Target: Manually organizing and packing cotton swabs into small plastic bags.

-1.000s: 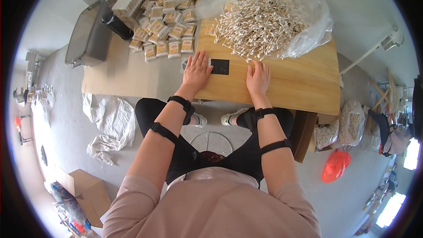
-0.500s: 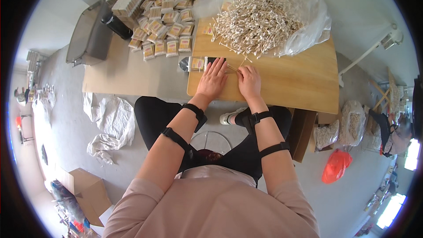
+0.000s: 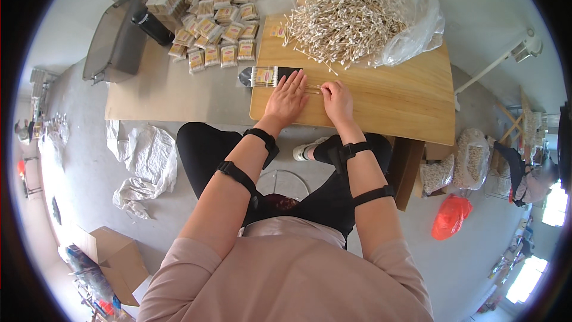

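My left hand [image 3: 287,96] lies flat with fingers extended on the wooden board, its fingertips over the end of a dark strip [image 3: 289,72]. Several cotton swabs [image 3: 313,89] reach out from beside its fingers toward my right hand [image 3: 337,96]. My right hand is closed in a pinch at the swabs' ends; how many it grips is hidden. Left of my left hand, a clear packet of cotton swabs with a yellow label [image 3: 264,76] rests on the dark strip. Beyond both hands, a big heap of loose cotton swabs [image 3: 348,24] spreads over clear plastic.
Filled swab packets [image 3: 220,27] are piled at the far left, beside a black cylinder [image 3: 152,27] and a grey bin [image 3: 114,42]. The wooden board [image 3: 387,98] overlaps a brown tabletop [image 3: 173,98]. A white lamp arm [image 3: 494,71] stands at the right.
The view has shifted slightly. My right hand has moved a little, with the swabs between the hands lying straighter and closer together. My left hand remains flat on the board.
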`<state>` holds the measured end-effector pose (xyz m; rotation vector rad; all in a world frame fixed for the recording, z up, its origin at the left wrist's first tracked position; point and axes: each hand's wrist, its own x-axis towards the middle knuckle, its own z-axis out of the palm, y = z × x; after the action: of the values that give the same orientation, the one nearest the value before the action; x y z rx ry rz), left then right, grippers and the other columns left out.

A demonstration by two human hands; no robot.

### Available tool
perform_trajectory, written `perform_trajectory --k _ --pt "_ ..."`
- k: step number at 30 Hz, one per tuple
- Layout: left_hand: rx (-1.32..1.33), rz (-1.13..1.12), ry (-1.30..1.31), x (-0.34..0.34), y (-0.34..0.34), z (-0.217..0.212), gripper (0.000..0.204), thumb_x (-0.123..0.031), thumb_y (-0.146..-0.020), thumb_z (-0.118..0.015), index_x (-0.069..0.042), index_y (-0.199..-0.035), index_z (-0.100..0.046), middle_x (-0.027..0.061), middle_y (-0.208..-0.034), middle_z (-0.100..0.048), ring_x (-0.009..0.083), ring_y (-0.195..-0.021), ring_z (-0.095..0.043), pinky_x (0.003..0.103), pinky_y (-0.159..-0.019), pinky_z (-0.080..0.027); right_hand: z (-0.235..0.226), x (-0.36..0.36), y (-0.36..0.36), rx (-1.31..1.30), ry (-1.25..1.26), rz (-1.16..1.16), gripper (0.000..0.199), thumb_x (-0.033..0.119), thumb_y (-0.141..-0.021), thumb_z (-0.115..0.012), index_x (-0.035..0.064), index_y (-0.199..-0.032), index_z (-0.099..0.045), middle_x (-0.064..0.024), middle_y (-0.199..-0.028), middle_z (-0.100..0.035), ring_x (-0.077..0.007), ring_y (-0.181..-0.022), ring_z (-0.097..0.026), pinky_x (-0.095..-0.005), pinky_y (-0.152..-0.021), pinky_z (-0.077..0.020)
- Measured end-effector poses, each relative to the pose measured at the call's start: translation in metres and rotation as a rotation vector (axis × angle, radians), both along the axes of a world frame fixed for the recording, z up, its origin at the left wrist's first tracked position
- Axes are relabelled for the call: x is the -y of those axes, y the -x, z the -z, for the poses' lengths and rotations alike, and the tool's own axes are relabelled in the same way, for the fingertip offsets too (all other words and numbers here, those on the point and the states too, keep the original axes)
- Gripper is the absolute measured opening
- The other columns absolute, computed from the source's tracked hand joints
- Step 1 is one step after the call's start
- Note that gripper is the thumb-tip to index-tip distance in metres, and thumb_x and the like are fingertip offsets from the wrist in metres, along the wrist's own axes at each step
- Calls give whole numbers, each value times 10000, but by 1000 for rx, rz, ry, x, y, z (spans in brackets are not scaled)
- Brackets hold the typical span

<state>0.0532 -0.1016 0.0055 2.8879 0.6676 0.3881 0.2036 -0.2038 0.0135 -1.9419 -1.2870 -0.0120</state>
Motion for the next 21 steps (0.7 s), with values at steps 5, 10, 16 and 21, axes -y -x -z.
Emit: perform_trajectory --k 5,10,16,21 --pt "-17 6 7 0 0 -1 591 -369 -987 -400 -49 -1476 -313 82 -1554 -288 211 -1438 -257 391 -1181 -185 -4 -3 -9 11 114 -23 61 104 -836 -652 60 -807 -622 -114 -821 -623 -330 -811 -604 -431 -711 -488" --pt "5 10 16 -1 0 1 590 -361 -984 -409 -44 -1473 -315 88 -1551 -293 215 -1435 -264 393 -1178 -192 -11 -10 -11 -52 217 -13 69 104 -835 -656 55 -827 -607 -118 -817 -634 -332 -796 -618 -437 -686 -494" --pt "20 11 38 -1 1 1 588 -362 -984 -411 -38 -1467 -325 97 -1544 -305 224 -1432 -271 398 -1176 -195 -13 -5 -14 -122 224 -70 65 107 -841 -644 57 -839 -604 -126 -841 -644 -339 -796 -622 -435 -678 -496" --pt "18 4 22 0 1 1 580 -364 -986 -405 -46 -1465 -334 99 -1542 -311 229 -1430 -275 402 -1175 -195 -7 -8 -14 -65 179 -15 55 122 -850 -636 74 -850 -609 -125 -836 -638 -335 -792 -623 -432 -670 -495"
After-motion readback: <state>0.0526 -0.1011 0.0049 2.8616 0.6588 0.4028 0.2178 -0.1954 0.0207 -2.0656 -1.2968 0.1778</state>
